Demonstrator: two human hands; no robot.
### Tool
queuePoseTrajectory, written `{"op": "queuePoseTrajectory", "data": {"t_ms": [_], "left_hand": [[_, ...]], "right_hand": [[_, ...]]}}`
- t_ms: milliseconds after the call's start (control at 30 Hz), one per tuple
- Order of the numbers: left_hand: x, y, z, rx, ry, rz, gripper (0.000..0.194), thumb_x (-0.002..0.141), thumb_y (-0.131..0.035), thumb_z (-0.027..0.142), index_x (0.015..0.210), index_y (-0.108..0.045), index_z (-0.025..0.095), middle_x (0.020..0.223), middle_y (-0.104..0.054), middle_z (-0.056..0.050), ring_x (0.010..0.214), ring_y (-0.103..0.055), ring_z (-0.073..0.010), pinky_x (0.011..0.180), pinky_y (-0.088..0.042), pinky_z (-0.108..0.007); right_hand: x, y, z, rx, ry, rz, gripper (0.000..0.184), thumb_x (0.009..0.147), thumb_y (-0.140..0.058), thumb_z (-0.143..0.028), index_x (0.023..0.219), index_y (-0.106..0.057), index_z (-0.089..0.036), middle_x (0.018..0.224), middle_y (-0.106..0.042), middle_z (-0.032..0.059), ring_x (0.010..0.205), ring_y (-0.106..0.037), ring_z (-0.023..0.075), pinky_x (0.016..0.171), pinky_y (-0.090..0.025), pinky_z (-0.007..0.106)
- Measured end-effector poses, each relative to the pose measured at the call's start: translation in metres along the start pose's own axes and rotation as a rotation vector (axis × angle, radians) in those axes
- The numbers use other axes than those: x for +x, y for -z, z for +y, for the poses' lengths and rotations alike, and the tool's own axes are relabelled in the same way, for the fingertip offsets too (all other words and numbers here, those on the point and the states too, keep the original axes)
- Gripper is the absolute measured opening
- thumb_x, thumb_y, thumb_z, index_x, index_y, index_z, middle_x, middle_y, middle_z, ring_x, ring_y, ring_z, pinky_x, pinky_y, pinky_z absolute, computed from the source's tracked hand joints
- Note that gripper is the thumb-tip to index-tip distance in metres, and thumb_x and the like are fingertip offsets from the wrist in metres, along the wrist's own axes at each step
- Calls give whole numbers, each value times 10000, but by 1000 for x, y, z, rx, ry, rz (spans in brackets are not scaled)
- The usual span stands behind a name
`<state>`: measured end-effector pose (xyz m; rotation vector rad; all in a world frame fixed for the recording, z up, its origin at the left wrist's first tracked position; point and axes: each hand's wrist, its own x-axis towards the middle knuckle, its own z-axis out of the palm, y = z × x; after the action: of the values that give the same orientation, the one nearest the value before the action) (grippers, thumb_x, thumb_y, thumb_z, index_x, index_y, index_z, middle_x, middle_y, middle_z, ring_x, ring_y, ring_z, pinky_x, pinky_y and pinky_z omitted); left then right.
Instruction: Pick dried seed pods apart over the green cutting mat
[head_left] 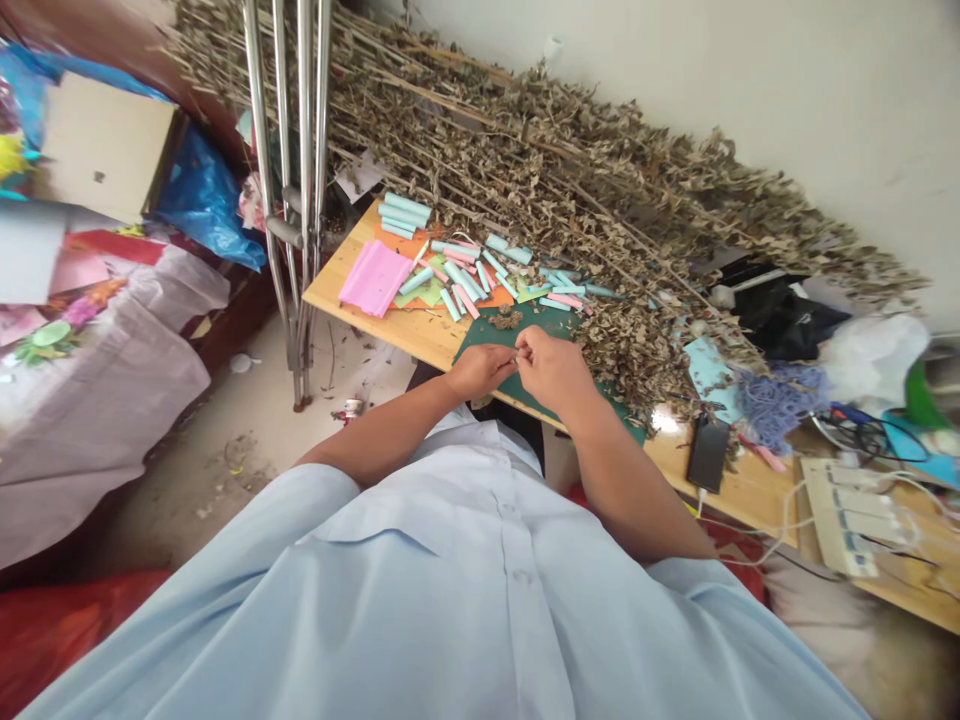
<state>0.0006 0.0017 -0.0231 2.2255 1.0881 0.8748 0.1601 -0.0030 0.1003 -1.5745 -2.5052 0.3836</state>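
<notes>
My left hand (481, 371) and my right hand (553, 368) meet over the front edge of a green mat (486, 329). Both have their fingers pinched together, tip to tip. Whatever sits between the fingertips is too small to name. Just beyond them a little heap of crumbled dry leaf (505, 317) lies on the mat. Dried leaves (626, 345) are piled to the right of my right hand. Past the mat, pale blue and pink paper rolls (465, 280) lie scattered over orange and green paper. A stack of pink paper sheets (375, 278) rests at the table's left end.
Long dried leafy stalks (525, 150) cover the back of the wooden table (337, 285) along the wall. Metal crutches (300, 200) stand at its left end. On the right are a phone (707, 453) on a cable, blue yarn (780, 405) and a power strip (844, 515).
</notes>
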Motion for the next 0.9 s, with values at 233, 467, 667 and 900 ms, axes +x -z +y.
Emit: {"op": "queuePoseTrajectory", "data": {"t_ms": [233, 467, 667, 900], "left_hand": [[0, -2, 0, 18, 17, 6, 291, 1021, -487, 335, 859, -659, 166, 814, -689, -71, 823, -669, -196, 758, -481, -286], [0, -3, -1, 18, 7, 2, 294, 1022, -466, 332, 867, -657, 171, 822, -685, -71, 834, -669, -196, 762, -488, -288], [-1, -5, -4, 3, -24, 14, 284, 1016, -466, 309, 888, -672, 161, 829, -693, -81, 830, -670, -198, 763, -491, -289], [0, -7, -8, -26, -29, 33, 274, 1002, -480, 298, 900, -689, 153, 832, -699, -89, 824, -675, -204, 760, -499, -295]], "right_hand": [[-5, 7, -11, -207, 30, -103, 218, 977, -448, -191, 1122, -611, -177, 871, -746, 119, 733, -662, 266, 642, -317, 329], [-3, 10, -13, -209, 34, -134, 210, 970, -450, -186, 1119, -597, -175, 878, -746, 130, 755, -670, 277, 661, -329, 334], [5, 9, -18, -277, 45, -188, 216, 957, -441, -153, 1122, -581, -151, 859, -735, 159, 766, -683, 305, 679, -349, 346], [8, 7, -22, -299, 58, -187, 226, 924, -449, -105, 1103, -580, -144, 865, -731, 181, 795, -694, 321, 700, -387, 352]]}}
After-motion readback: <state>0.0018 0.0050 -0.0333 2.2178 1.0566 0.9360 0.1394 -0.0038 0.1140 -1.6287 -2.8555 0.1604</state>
